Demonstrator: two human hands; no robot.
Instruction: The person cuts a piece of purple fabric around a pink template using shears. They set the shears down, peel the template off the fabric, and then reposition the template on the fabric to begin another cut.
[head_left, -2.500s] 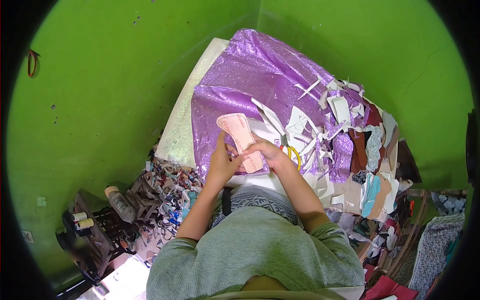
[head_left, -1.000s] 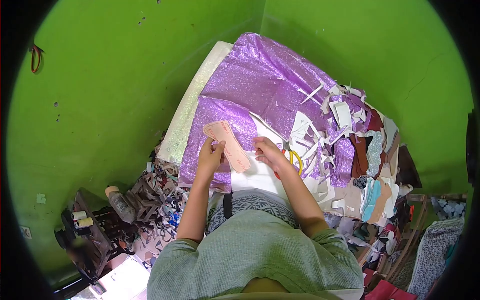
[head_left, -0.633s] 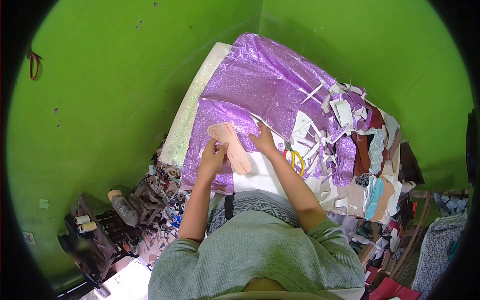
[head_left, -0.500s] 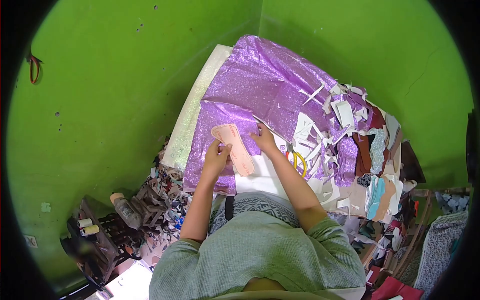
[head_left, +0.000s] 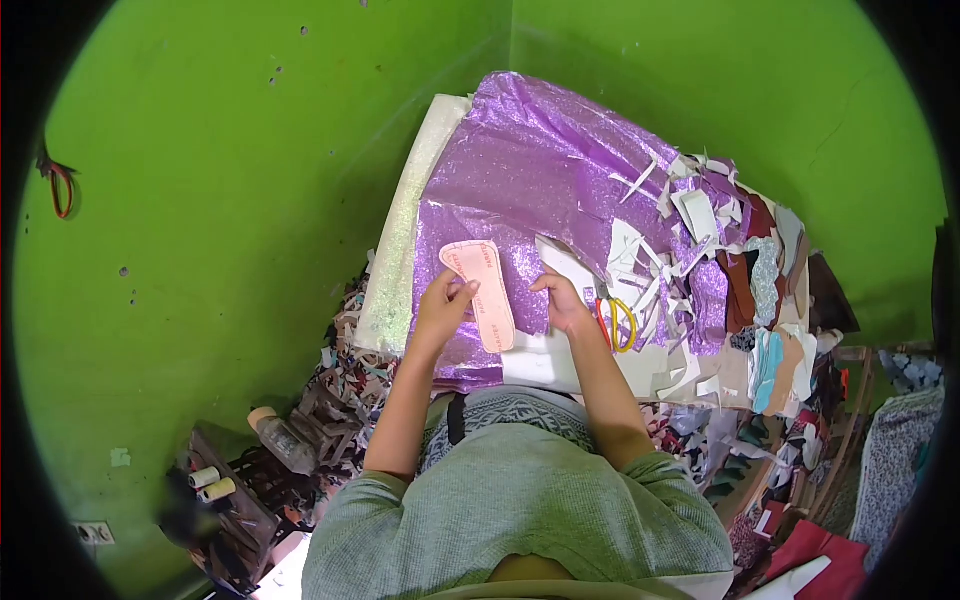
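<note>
The left hand [head_left: 447, 308] is clamped on a pink insole-shaped piece [head_left: 493, 312], its thumb on the upper face. The piece has reddish printed lettering and a line running near its edge, and it is held over the glittery purple sheet [head_left: 510, 180], slightly tilted, its wider end away from the body. The right hand [head_left: 557, 298] is at the cut edge of that sheet, apart from the pink piece; whether its thumb and fingers are closed on the edge, I cannot tell. White material [head_left: 545, 365] shows below the cut. Just beside the right wrist lie scissors [head_left: 633, 322] with 1 red and 1 yellow handle loop. Farther right are purple and white scraps [head_left: 640, 265], then a red-brown piece [head_left: 738, 290] and a teal piece [head_left: 768, 370]. A pale glittery sheet [head_left: 400, 240] borders the purple on the left.
</note>
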